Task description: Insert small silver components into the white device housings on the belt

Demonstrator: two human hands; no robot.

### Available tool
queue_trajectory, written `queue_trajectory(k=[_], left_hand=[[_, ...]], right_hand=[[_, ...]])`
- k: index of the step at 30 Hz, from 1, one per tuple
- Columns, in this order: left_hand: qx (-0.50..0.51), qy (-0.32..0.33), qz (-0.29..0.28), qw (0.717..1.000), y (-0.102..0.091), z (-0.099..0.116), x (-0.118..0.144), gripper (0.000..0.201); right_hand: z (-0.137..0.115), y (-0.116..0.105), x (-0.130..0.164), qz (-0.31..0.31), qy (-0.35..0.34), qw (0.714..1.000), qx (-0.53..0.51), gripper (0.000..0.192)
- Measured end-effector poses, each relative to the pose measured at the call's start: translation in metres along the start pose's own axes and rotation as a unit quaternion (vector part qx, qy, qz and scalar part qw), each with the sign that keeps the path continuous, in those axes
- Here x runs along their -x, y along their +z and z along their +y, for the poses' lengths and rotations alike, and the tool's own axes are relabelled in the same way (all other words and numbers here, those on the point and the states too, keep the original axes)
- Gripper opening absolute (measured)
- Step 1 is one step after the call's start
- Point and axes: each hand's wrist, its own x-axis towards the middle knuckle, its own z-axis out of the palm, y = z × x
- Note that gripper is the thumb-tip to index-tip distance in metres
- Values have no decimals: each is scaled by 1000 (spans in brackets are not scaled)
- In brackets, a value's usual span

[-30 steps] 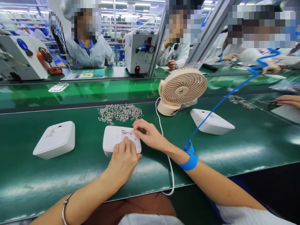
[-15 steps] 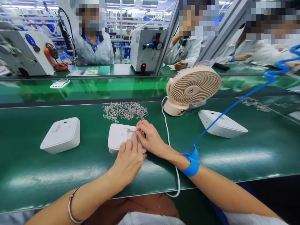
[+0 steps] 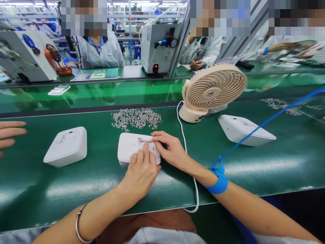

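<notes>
A white plastic device with rounded corners lies on the green bench, its open recess facing up. Inside the recess, small metal contacts show along the far side. My left hand grips the near side of the device, its index finger pressing into the recess and its thumb at the near right edge. At the far right corner, my right hand holds the device with curled fingers; whether anything small is between its fingertips is hidden. Just beyond the device lies a pile of small metal pieces.
A second white device stands to the left, a third to the right. Behind is a beige fan, its white cable running past my right forearm. A blue wrist strap cord crosses the right. Another person's hand reaches in from the left.
My right hand has slid slightly right, uncovering more of the recess. My left index finger stays in the recess. Another person's hand has appeared at the left edge.
</notes>
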Motion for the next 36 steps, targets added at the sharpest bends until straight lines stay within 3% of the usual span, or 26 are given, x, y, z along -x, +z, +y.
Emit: queue_trajectory(k=[11,17,20,23,26,30,33,36], left_hand=[[-32,26,-6,999,-1,0,5,37],[-50,43,-9,998,-2,1,7,36],[-48,44,-13,998,-3,1,7,36],[-49,47,-16,998,-3,1,9,37],[-48,54,-16,997,-4,3,9,36],[-41,40,-55,997,-6,-3,3,29],[-59,-68,-150,985,-8,-27,-4,25],[-88,-176,-188,962,-10,-61,-8,29]], right_hand=[[-2,-5,7,-47,-80,991,101,28],[-12,-11,5,-117,-165,953,227,30],[-8,-11,1,-118,-149,962,194,28],[1,-9,-2,-62,-87,991,85,23],[5,-6,-6,-33,0,999,15,19],[-3,-12,-12,40,-11,998,51,15],[-9,-36,-18,178,-43,972,148,12],[6,-84,-16,349,-37,895,274,13]])
